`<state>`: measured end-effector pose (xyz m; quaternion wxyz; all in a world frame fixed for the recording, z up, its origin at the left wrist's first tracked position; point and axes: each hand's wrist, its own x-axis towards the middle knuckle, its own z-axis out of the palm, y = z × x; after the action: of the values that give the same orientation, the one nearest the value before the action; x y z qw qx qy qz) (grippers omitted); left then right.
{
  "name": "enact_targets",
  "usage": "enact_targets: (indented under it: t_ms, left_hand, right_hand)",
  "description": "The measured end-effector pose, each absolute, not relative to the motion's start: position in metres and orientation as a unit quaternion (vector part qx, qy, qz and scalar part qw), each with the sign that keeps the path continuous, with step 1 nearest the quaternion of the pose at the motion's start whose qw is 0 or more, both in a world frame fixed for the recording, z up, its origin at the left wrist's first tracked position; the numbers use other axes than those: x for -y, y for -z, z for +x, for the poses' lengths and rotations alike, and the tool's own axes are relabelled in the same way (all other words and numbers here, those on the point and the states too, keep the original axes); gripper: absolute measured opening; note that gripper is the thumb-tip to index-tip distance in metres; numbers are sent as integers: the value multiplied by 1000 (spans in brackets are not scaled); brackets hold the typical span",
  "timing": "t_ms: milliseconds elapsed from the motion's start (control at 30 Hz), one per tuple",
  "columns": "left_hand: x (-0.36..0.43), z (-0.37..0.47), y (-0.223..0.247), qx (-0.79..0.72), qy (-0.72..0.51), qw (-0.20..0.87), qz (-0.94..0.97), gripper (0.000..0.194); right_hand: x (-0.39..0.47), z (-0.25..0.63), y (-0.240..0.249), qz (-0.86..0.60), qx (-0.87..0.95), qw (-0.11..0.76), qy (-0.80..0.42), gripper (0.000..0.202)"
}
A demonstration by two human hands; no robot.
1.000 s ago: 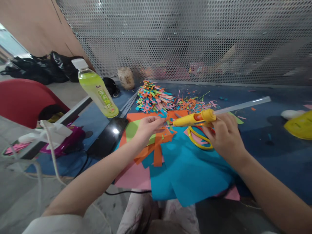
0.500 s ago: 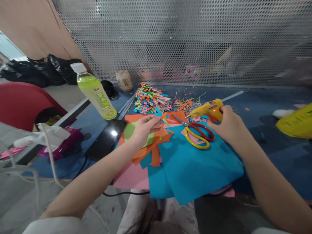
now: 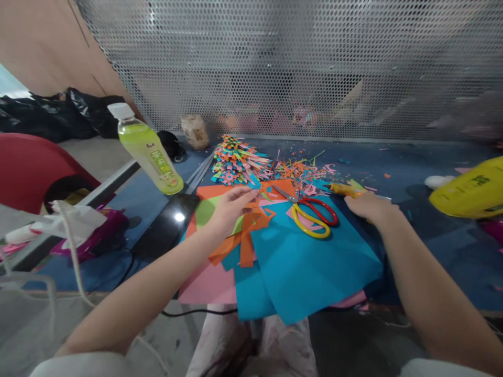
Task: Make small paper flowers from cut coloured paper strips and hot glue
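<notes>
My right hand is closed round a yellow hot glue gun, low over the table just past the right edge of the blue paper. Over the orange and green paper, my left hand has its thumb and fingers pinched together; whatever they hold is too small to make out. Scissors with one red and one yellow handle lie on the blue paper between my hands. Beyond them stand many small folded paper pieces in a cone-shaped cluster, with thin paper scraps beside it.
A bottle of green drink and a black phone are on the left. A yellow bottle lies at the right. Perforated metal sheet closes off the back of the table.
My right hand has carried the glue gun rightward and down, away from the scissors, to the tabletop. My left hand keeps its pinch in nearly the same place.
</notes>
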<state>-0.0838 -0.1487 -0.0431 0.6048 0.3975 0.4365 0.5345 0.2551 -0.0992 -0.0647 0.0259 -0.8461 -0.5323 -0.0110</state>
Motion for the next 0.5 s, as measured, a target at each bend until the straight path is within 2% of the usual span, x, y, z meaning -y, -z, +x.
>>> enact_targets:
  t_ms: [100, 200, 267, 333, 400, 500]
  left_hand:
    - [148, -84, 45, -439, -525, 604, 408, 28]
    - [147, -85, 49, -442, -511, 605, 422, 28]
    - [146, -84, 51, -441, -501, 609, 428, 28]
    - [147, -83, 51, -440, -491, 617, 430, 28]
    - [150, -81, 50, -441, -477, 622, 438, 28]
    - [156, -77, 46, -439, -462, 628, 446, 29]
  right_hand:
    - [106, 240, 54, -882, 470, -30, -16, 61]
    - [116, 227, 44, -886, 461, -36, 38, 64]
    - [121, 218, 37, -845, 525, -4, 106, 54]
    - [124, 207, 33, -755, 641, 53, 128, 34]
    - [128, 192, 33, -631, 761, 124, 87, 19]
    - [138, 165, 39, -440, 876, 195, -4, 15]
